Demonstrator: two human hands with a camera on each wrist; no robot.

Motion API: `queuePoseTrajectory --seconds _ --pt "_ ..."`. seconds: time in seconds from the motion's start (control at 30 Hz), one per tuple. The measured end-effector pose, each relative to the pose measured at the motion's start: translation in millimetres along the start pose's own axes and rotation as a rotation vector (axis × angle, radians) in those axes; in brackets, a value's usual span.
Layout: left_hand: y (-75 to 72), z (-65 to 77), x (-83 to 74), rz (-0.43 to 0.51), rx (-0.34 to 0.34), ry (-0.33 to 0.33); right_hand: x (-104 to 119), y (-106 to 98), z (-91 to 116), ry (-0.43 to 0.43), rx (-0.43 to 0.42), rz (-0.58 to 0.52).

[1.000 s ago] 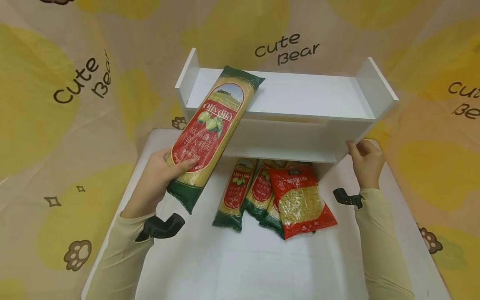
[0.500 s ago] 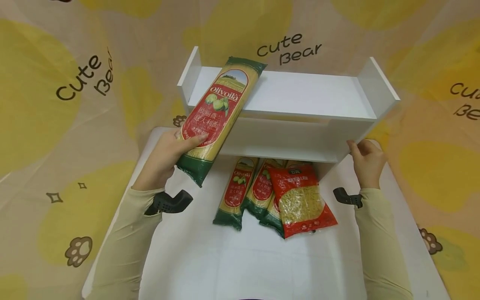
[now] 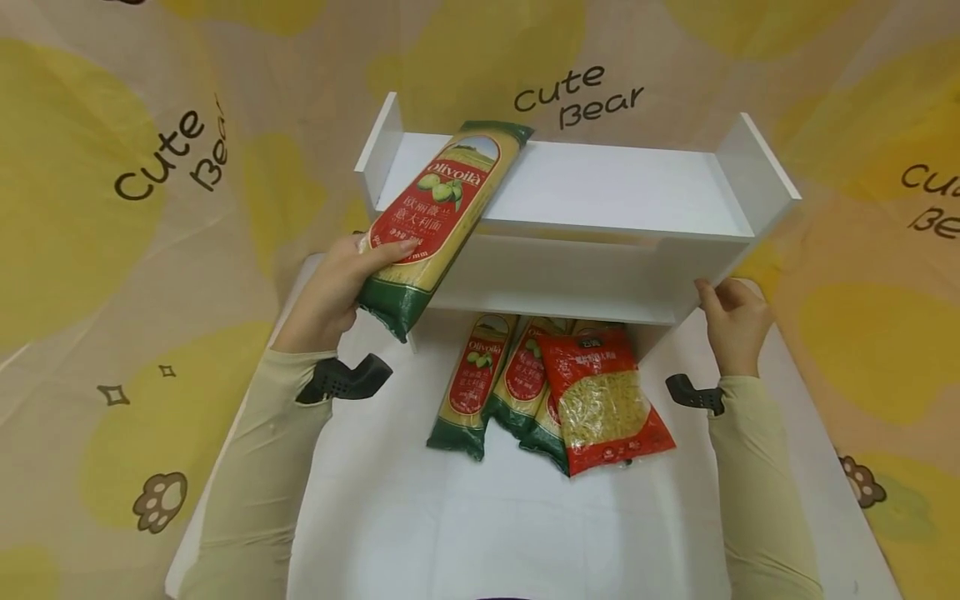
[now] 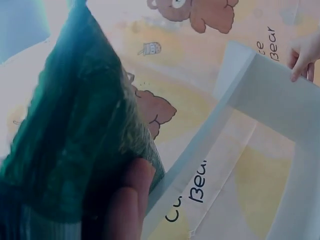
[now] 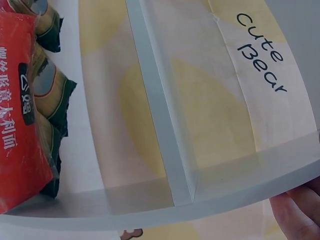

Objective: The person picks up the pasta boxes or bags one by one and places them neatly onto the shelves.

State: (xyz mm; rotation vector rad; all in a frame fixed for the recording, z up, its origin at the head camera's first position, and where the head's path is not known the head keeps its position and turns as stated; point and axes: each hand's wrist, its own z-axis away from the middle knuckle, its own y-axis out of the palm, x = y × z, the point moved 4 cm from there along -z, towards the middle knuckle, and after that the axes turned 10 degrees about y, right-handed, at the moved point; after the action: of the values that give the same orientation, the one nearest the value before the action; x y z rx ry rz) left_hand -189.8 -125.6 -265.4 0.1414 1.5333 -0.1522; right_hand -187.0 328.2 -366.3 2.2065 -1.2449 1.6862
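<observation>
My left hand (image 3: pixel 333 287) grips the lower end of a long spaghetti packet (image 3: pixel 442 208), its thumb across the red label. The packet slants up to the right, its far end overlapping the left part of the white shelf's (image 3: pixel 622 187) top board. Its green end (image 4: pixel 70 110) fills much of the left wrist view, beside my fingers (image 4: pixel 135 190). At the shelf's right side panel, my right hand (image 3: pixel 733 325) pinches the edge between thumb and fingers. In the right wrist view, those fingertips (image 5: pixel 295 207) show at the panel's edge.
Beneath the shelf, several similar spaghetti packets (image 3: pixel 472 379) lie on the white table (image 3: pixel 495 533). A red pasta bag (image 3: pixel 603 400) rests partly over them. Patterned cloth (image 3: pixel 465 67) with bear lettering hangs behind the shelf.
My left hand has moved up and to the right with the spaghetti packet, bringing its lower end closer to the shelf. The right hand keeps its place on the side panel.
</observation>
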Motion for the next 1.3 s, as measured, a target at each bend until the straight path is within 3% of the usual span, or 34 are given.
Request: queuePoseTrajectory --seconds 0.3,0.43,0.57,0.63,0.87,1.3 --pt "-2.1 3.8 5.6 0.233 0.085 -0.021 1.0 0.5 1.0 0.002 -0.001 -0.008" --pt "-4.6 13.8 13.1 0.366 0.152 0.028 1.8 0.2 0.9 -0.006 0.001 -0.029" --pt "-4.0 25.6 18.8 0.411 0.244 0.088 1.6 -0.5 0.5 0.0 -0.001 -0.028" --pt "-3.4 28.2 20.0 0.409 0.237 0.105 0.9 -0.9 0.4 0.008 -0.004 -0.029" --pt "-5.9 23.9 18.4 0.407 0.114 0.12 2.0 0.7 0.7 0.012 0.006 -0.038" --pt "-9.5 5.0 17.0 0.505 0.012 0.114 0.3 2.4 1.0 0.041 0.016 -0.029"
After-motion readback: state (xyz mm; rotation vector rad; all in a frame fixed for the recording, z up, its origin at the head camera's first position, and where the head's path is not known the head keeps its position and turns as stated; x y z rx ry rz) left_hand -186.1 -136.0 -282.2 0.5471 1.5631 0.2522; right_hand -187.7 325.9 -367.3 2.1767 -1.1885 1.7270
